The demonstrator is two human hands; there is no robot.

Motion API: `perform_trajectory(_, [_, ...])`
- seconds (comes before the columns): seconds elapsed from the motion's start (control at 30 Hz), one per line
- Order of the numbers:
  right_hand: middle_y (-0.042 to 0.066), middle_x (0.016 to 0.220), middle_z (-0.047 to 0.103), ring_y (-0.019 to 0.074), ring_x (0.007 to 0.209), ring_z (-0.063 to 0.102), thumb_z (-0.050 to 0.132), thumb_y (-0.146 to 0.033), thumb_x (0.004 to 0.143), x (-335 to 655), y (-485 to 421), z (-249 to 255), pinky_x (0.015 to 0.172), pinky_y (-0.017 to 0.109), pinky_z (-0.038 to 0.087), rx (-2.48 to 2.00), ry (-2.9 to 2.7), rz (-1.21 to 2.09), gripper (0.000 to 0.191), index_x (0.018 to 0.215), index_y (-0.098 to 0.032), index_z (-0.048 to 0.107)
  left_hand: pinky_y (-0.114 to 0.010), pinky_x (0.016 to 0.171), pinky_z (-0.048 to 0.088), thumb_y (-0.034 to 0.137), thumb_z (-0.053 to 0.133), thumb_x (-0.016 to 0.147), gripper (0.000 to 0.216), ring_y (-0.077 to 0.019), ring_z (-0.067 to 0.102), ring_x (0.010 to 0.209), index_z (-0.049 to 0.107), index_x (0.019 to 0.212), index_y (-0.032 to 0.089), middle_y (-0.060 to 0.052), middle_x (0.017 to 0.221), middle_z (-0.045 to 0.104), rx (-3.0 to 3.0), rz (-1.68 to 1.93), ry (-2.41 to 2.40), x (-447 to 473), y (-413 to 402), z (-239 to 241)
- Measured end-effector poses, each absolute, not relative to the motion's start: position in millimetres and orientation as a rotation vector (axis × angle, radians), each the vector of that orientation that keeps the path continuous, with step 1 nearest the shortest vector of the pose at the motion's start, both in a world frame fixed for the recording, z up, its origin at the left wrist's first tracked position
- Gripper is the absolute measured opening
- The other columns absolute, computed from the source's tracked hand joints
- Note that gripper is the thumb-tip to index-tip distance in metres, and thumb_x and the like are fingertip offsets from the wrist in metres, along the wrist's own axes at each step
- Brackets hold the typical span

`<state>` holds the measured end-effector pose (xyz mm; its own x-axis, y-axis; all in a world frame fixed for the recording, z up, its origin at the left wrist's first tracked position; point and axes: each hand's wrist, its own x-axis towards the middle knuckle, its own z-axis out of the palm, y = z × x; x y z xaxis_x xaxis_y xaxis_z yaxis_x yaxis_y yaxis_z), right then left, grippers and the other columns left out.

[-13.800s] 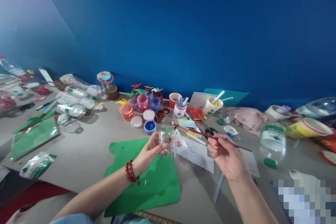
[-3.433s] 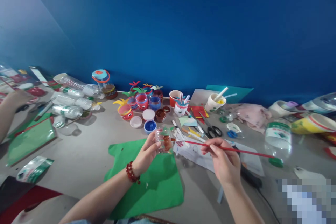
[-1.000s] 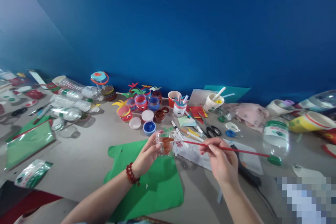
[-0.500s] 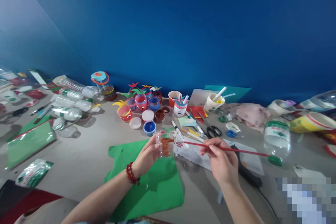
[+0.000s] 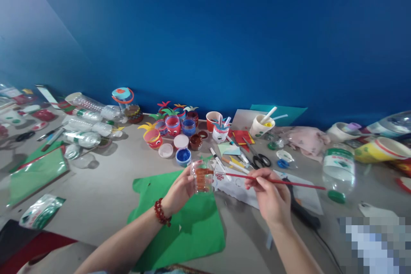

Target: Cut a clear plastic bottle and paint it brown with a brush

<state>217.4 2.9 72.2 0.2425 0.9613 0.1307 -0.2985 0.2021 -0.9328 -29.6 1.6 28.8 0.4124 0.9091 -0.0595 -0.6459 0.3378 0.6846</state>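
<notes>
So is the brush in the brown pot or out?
Out: the right hand holds the brush with its tip at the clear cup, away from the brown pot.

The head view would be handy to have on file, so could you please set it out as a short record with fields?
Left hand: holds clear piece
Right hand: holds red brush
Brush tip: at brown paint on the piece
Left wrist: bead bracelet
Below left hand: green sheet
Open pots: blue pot, brown pot
Behind pots: decorated cups with leaf-shaped tops
Beyond right hand: scissors
Backdrop: blue wall
</notes>
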Motion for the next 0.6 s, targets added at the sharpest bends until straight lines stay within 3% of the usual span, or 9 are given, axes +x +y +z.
perform_trajectory(0.6, [0.003, 0.065, 0.070, 0.0155, 0.055, 0.067, 0.067, -0.019, 0.076, 207, -2, 74, 0.051, 0.024, 0.054, -0.907, -0.953, 1.107, 0.009, 0.072, -0.019, 0.075, -0.042, 0.089, 0.055, 0.035, 0.069, 0.087, 0.050, -0.0310, 0.069, 0.110, 0.058, 0.134, 0.023, -0.012, 0.130, 0.066, 0.623, 1.074, 0.482, -29, 2, 28])
